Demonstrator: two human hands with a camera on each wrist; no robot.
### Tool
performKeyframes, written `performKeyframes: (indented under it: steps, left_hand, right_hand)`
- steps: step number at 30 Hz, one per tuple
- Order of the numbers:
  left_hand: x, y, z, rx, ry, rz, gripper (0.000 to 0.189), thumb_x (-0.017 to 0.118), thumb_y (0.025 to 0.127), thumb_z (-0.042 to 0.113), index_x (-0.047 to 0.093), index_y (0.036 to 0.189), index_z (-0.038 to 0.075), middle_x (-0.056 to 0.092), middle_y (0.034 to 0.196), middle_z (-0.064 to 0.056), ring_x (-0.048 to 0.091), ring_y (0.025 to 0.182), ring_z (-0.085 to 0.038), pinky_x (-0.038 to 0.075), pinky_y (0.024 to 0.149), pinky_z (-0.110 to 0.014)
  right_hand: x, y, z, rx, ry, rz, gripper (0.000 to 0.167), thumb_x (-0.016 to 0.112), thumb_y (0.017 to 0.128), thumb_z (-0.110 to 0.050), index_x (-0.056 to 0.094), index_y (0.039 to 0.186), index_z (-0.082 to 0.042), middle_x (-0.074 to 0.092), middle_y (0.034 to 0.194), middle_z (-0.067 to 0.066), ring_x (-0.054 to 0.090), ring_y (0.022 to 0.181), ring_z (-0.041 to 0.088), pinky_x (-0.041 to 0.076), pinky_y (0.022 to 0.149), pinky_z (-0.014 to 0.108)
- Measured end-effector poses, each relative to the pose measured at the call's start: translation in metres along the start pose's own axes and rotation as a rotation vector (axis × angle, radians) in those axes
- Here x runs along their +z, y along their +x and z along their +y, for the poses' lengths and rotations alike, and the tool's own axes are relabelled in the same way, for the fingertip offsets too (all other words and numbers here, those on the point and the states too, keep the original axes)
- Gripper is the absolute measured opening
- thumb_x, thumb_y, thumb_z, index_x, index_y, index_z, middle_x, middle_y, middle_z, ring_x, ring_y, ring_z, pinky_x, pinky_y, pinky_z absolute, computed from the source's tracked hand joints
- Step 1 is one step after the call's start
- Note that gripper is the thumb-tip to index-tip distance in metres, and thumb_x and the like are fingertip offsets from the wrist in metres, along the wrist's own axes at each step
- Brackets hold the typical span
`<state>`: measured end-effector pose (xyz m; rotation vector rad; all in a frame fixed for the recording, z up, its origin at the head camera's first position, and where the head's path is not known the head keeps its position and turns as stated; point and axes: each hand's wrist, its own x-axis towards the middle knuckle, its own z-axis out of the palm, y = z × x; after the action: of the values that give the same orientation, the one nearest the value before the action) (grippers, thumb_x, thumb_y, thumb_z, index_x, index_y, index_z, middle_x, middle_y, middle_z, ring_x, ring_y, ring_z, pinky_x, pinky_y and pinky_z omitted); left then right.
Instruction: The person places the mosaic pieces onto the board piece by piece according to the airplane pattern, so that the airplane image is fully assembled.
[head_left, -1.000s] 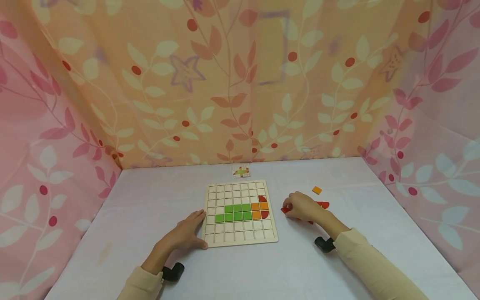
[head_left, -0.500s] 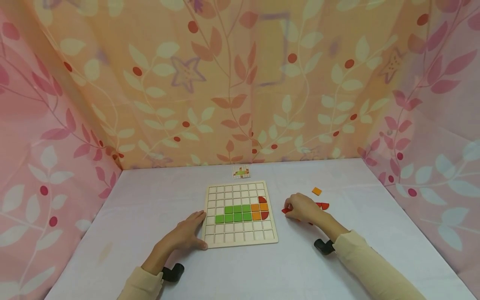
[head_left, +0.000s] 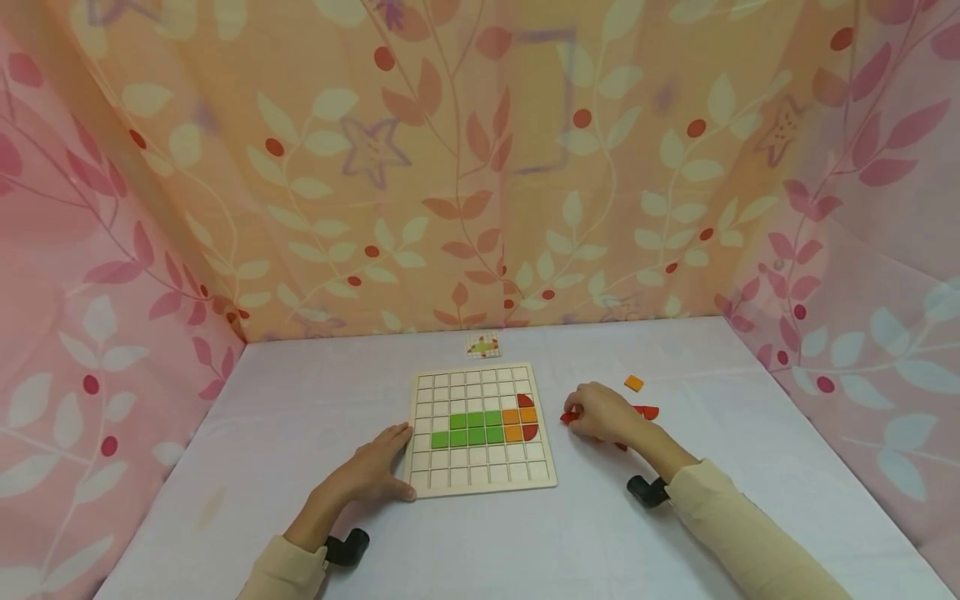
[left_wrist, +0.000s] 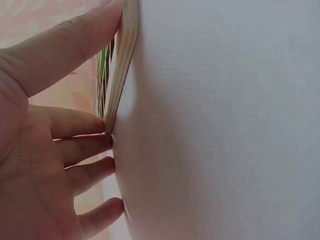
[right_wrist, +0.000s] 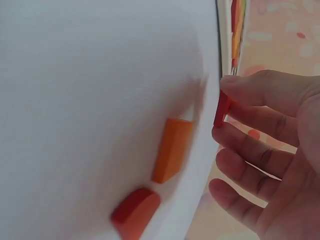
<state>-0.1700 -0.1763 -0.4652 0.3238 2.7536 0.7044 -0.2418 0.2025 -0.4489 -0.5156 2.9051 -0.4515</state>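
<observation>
My left hand [head_left: 375,464] lies at the left side of a square wooden grid board [head_left: 478,477], fingers extended. In the left wrist view the thumb rests on the board's edge [left_wrist: 127,45] and the fingertips touch its side and the table. Green square tiles [head_left: 476,434], orange squares [head_left: 512,432] and two red curved tiles [head_left: 530,432] fill some cells. Right of the board, my right hand [head_left: 603,412] pinches a small red tile [right_wrist: 221,110] between thumb and fingers. Its full outline is hidden by the fingers.
Below the right hand lie an orange block [right_wrist: 172,150] and a red curved block [right_wrist: 136,212]. A loose orange square [head_left: 633,382] and red tiles [head_left: 651,412] sit farther right. A small pattern card [head_left: 482,344] lies behind the board. Patterned curtains [head_left: 465,208] enclose the table.
My right hand has lifted a little and edged left with the red tile. My left hand and the board keep their places.
</observation>
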Motion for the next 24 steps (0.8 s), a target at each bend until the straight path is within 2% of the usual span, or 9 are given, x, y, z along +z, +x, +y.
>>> performKeyframes:
  steps: [10, 16, 24]
  left_hand:
    - [0.002, 0.001, -0.001, 0.006, -0.006, 0.001, 0.104, 0.089, 0.064, 0.026, 0.035, 0.148, -0.002, 0.031, 0.157, -0.019, 0.025, 0.147, -0.041, 0.024, 0.114, -0.064]
    - [0.001, 0.001, -0.001, 0.004, -0.003, 0.004, 0.103, 0.089, 0.064, 0.026, 0.036, 0.148, -0.002, 0.031, 0.157, -0.019, 0.025, 0.147, -0.041, 0.025, 0.114, -0.065]
    - [0.001, 0.001, -0.001, -0.009, -0.005, 0.0, 0.103, 0.089, 0.064, 0.026, 0.036, 0.148, -0.002, 0.031, 0.158, -0.019, 0.025, 0.147, -0.041, 0.025, 0.114, -0.064]
  right_hand:
    - [-0.012, 0.01, -0.016, -0.069, -0.02, 0.01, 0.019, 0.077, 0.082, -0.018, 0.075, 0.1, -0.011, 0.062, 0.089, -0.001, 0.052, 0.085, 0.016, 0.051, 0.079, 0.032]
    - [-0.015, 0.019, -0.027, -0.152, -0.031, 0.029, 0.019, 0.076, 0.082, -0.016, 0.075, 0.1, -0.011, 0.063, 0.089, 0.0, 0.052, 0.085, 0.016, 0.05, 0.079, 0.032]
    - [-0.016, 0.033, -0.045, -0.222, -0.041, 0.028, 0.017, 0.075, 0.082, -0.015, 0.075, 0.098, -0.011, 0.064, 0.089, 0.001, 0.053, 0.085, 0.016, 0.049, 0.079, 0.032]
